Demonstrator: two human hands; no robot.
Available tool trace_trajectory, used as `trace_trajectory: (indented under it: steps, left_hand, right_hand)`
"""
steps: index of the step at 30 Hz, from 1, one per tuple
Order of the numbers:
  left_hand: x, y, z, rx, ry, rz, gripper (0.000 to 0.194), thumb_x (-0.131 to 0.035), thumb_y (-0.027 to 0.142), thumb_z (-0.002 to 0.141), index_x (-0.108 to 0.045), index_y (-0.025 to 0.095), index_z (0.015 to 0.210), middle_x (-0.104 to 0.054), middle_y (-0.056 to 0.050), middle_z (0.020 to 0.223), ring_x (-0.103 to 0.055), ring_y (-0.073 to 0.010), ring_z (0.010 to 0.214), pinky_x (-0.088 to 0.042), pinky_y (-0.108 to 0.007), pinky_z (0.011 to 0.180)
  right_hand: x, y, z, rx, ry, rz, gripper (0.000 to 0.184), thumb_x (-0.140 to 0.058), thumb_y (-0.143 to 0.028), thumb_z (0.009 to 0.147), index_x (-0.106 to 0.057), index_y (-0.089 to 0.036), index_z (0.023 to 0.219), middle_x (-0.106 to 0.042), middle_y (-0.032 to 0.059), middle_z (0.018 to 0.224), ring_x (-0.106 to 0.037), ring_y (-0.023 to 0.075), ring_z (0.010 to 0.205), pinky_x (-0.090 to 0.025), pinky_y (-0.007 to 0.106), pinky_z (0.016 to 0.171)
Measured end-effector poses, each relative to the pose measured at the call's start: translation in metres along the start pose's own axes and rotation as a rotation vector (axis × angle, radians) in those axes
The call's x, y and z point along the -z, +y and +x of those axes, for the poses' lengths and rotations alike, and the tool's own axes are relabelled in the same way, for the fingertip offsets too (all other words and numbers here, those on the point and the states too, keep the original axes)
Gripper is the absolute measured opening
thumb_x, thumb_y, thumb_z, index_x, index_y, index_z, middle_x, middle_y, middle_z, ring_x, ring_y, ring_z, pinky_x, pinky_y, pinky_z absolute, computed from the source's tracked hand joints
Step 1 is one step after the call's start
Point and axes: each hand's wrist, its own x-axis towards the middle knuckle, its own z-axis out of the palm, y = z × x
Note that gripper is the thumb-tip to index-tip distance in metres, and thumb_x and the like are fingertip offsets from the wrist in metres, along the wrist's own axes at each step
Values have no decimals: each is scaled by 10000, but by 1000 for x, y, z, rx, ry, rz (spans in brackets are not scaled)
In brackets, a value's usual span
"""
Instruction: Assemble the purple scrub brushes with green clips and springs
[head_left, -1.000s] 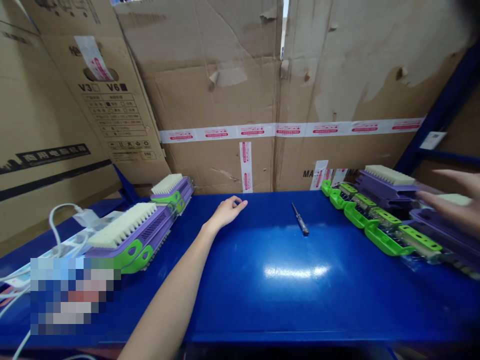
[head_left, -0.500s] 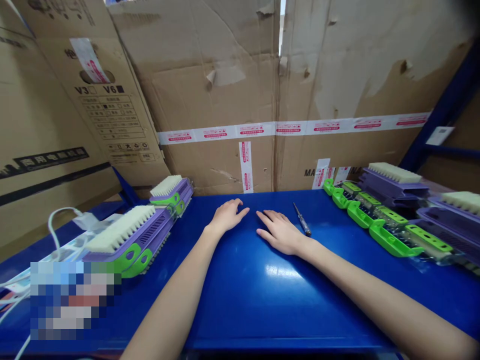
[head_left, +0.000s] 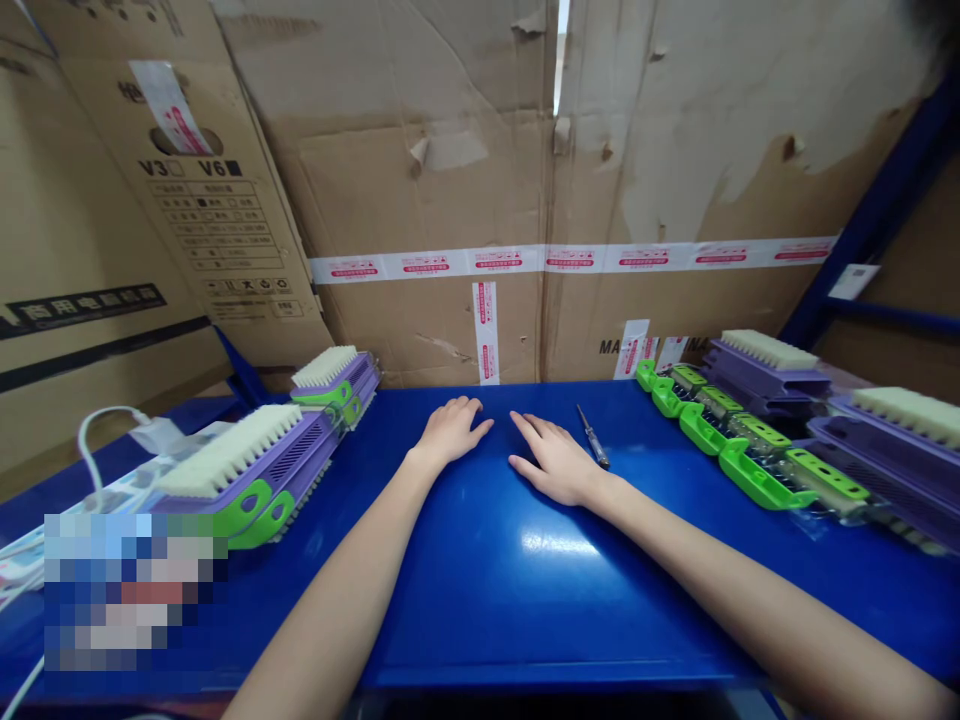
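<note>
Both of my hands rest palm down on the blue table (head_left: 480, 600), a little apart from each other. My left hand (head_left: 450, 432) is open and holds nothing, its thumb stretched toward the right. My right hand (head_left: 553, 458) lies flat with its fingers spread, also holding nothing. Just to the right of it lies a screwdriver (head_left: 594, 440) with a clear handle, its thin shaft pointing away from me. The right hand does not touch it.
At left stand purple-and-green brush parts with white bristles (head_left: 236, 450), beside a power strip (head_left: 112, 500) with white cables. At right are bright green handle pieces (head_left: 761, 480), smaller green-topped parts (head_left: 829, 473) and purple bristled parts (head_left: 769, 350). Cardboard (head_left: 420, 200) walls the back.
The view has shifted slightly, so the things at the right sit a bit further left in the picture. Both hands stay in nearly the same place on the table.
</note>
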Motion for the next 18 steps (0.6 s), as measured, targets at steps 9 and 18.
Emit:
trace_trajectory:
  steps: [9,18]
  left_hand:
    - [19,-13,5,202,477,293,385,-403,348,884,-547,124,1161,-537,-194,1151,-455,-337,1104,-289,-503,967]
    - [74,-55,14,568,540,519,477,-500,342,802,-485,84,1203,-470,-247,1272,-372,-385,1226,-220,-600,1001]
  right_hand:
    - [6,18,16,-129,108,-265,611,-359,-382,909,-269,-118,1453,-399,189,1400,-365,321,1269,-268,496,1039]
    - [2,28,8,-221,59,-244,596,-350,-400,916,-290,-133,1445,-414,183,1385,-377,319,1248,-294,491,1012]
